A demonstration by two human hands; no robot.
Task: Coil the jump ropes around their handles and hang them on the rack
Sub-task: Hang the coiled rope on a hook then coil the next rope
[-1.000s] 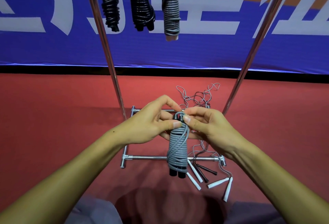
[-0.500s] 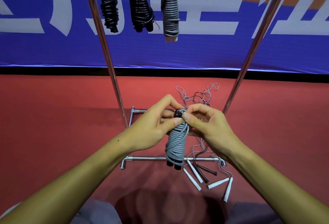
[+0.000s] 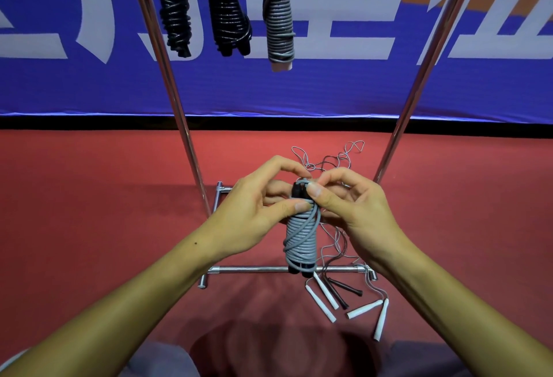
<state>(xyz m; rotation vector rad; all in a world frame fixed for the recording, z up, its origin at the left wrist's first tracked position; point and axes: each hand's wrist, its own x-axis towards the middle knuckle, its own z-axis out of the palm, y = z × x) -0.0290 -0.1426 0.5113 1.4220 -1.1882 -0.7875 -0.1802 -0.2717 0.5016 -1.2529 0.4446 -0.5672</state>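
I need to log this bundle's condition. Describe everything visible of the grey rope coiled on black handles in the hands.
The grey rope coiled around black handles is a smooth, rubbery-looking cord wound in tight turns, with a few strands crossing diagonally. Black handle ends poke out top and bottom. It is held nearly upright above the red floor. The left hand grips its upper part; the right hand pinches at the top.

Even, fairly bright indoor light, soft shadow on the floor (image 3: 89, 227) below, sharp focus, wide-angle bowing at edges.
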